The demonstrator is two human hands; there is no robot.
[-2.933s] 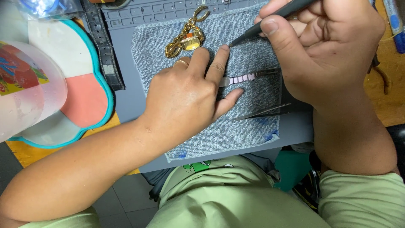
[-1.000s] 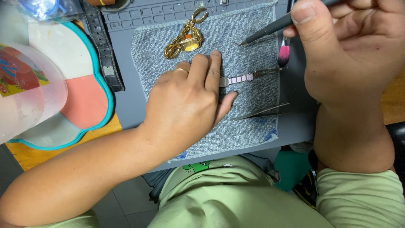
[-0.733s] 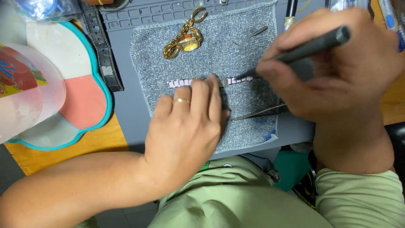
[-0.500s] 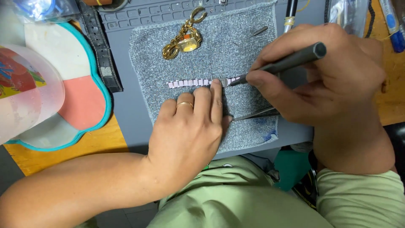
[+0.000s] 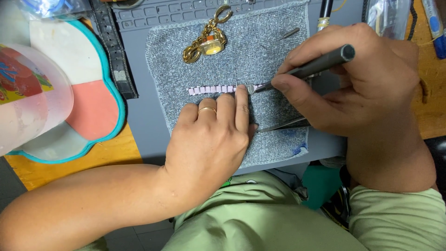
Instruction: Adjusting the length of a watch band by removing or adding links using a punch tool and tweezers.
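The grey towel (image 5: 260,51) lay spread on a grey work mat (image 5: 153,116) on the worktop, and everything that mattered sat on or around it. Across the middle of the towel ran a pale pink watch bracelet (image 5: 211,89), a straight row of small links. The left hand (image 5: 209,139) lay flat on the towel just below that row, palm down, its fingers together rather than curled; the tips of the fingers (image 5: 241,93) pressed on the bracelet near its right end, pinning it without closing around it. A gold ring (image 5: 207,110) showed on one finger.

The right hand (image 5: 357,83) came in from the towel's right edge with its grip clamped on a dark pin tool (image 5: 309,69), held like a pen, the fine tip touching the bracelet's end link just beside the left fingertips. Under that hand a pair of tweezers (image 5: 283,124) lay on the towel, points toward the left hand.

Near the towel's top edge sat a gold watch (image 5: 206,44) with a chain strap, well apart from the bracelet. Left of the towel, beyond a black strap (image 5: 114,51), stood a teal-rimmed tray (image 5: 116,121) and a cloudy plastic tub (image 5: 32,107).
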